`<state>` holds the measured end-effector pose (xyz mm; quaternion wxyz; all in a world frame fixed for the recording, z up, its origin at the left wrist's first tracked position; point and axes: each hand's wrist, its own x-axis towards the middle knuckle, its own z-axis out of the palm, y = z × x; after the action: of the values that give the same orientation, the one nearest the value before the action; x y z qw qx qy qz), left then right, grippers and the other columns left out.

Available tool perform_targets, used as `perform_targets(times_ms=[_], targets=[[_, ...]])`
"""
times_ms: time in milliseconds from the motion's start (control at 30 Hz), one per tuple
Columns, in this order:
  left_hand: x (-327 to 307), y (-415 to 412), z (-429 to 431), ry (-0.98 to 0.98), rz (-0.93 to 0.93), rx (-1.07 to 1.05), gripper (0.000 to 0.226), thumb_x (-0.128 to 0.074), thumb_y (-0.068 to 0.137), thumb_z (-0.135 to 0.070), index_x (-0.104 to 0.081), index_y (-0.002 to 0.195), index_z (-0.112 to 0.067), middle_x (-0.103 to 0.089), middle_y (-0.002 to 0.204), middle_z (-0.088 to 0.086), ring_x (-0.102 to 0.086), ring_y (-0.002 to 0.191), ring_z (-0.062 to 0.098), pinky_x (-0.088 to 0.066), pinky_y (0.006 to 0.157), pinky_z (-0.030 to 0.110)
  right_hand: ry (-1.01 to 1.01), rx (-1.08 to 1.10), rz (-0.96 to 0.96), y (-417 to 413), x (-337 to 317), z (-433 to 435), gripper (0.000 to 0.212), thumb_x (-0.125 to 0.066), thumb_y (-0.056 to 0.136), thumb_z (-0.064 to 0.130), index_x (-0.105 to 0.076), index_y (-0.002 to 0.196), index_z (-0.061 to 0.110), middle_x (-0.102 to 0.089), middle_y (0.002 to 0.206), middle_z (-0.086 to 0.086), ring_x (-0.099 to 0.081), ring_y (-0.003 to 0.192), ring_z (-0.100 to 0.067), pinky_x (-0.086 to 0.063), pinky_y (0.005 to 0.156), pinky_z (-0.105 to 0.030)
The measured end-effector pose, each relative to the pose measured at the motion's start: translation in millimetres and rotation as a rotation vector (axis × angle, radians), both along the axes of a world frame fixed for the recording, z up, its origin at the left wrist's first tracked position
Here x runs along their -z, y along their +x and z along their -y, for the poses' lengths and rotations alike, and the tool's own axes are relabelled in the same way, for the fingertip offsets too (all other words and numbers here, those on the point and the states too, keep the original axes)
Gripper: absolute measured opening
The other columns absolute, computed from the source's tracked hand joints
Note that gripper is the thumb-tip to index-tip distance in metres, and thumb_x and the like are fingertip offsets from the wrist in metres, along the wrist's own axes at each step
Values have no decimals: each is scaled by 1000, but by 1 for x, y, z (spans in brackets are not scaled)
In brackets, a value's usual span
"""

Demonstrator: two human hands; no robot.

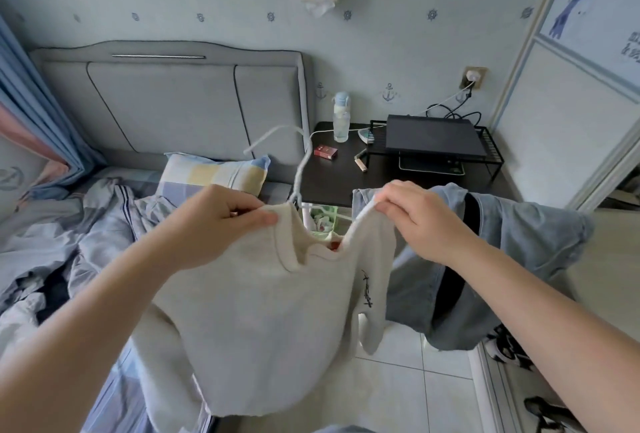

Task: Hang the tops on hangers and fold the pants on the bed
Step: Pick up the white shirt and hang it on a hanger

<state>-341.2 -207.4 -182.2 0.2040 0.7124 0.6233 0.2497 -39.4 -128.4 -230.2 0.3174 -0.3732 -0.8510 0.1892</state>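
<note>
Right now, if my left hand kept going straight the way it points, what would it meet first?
Most likely the white hanger, which rises from the sweater collar just past your left hand. Behind it stands the black table, though depth is unclear.

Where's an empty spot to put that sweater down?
The dark table has a bare strip in front of the red box, left of the jeans. The white floor tiles below the sweater are bare too. The bed is crowded with rumpled bedding, and the table's back holds a bottle and rack.
</note>
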Motion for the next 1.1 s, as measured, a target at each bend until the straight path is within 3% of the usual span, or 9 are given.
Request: perform_targets(times_ms=[100, 200, 333, 467, 567, 667, 767, 867, 1100], targets=[[9, 27, -7, 14, 8, 72, 47, -64, 93, -42, -48, 59, -14, -29, 51, -11, -26, 45, 7, -25, 43, 17, -14, -75, -70, -28, -19, 8, 20, -48, 104, 19, -63, 96, 8, -63, 79, 4, -58, 75, -10, -44, 71, -25], [19, 40, -15, 39, 81, 79, 45, -63, 91, -47, -61, 69, -8, -32, 54, -10, -27, 49, 6, -24, 47, 21, -58, -80, -188, -46, -23, 15, 22, -44, 105, 29, -51, 87, 20, -42, 58, 7, -38, 51, -8, -31, 52, -16], [25, 40, -21, 52, 135, 99, 41, -64, 87, -54, -73, 80, -14, -47, 56, -2, -34, 50, 6, -28, 49, 20, -202, -112, -228, -43, -22, 10, 26, -50, 99, 40, -47, 87, 17, -39, 61, 0, -34, 54, -11, -32, 55, -26], [25, 25, -29, 69, 106, 81, 19, -68, 88, -48, -75, 83, -31, -65, 77, 3, -56, 68, 19, -40, 60, 30, -328, -137, -319, -23, -28, 1, 34, -70, 87, 42, -49, 90, 16, -42, 58, 15, -36, 50, -1, -33, 56, -15], [24, 4, -29, 131, 183, 61, 13, -65, 82, -55, -74, 79, -45, -61, 74, -4, -52, 63, 4, -38, 59, 17, -309, -20, -306, -2, -34, -10, 12, -64, 95, 31, -63, 91, 20, -47, 52, -3, -37, 49, -10, -33, 52, -19], [27, 4, -30, 130, 224, 90, 20, -61, 76, -60, -75, 80, -46, -59, 75, -3, -51, 63, 5, -37, 58, 11, -259, 13, -235, 8, -39, -10, 25, -58, 100, 20, -71, 82, 9, -47, 64, -26, -44, 58, -10, -37, 67, -5], [31, 10, -34, 153, 217, 98, 25, -62, 78, -55, -78, 84, -36, -59, 76, 3, -51, 66, 14, -36, 57, 11, -306, 27, -220, 13, -44, -10, 29, -59, 100, 19, -70, 82, 0, -43, 58, -14, -43, 55, -13, -40, 64, -11], [31, 12, -36, 161, 230, 95, 24, -63, 79, -53, -77, 84, -34, -59, 79, 9, -51, 69, 19, -36, 59, 13, -312, 35, -217, 19, -51, -13, 23, -62, 98, 25, -74, 85, 10, -48, 50, 11, -46, 50, -10, -44, 59, -27], [35, 13, -32, 187, 241, 93, 33, -62, 77, -55, -78, 83, -26, -56, 77, 13, -48, 69, 23, -35, 59, 16, -382, -50, -318, 17, -48, -18, 21, -64, 96, 30, -77, 81, 23, -37, 51, 1, -26, 41, -8, -23, 40, -19]])
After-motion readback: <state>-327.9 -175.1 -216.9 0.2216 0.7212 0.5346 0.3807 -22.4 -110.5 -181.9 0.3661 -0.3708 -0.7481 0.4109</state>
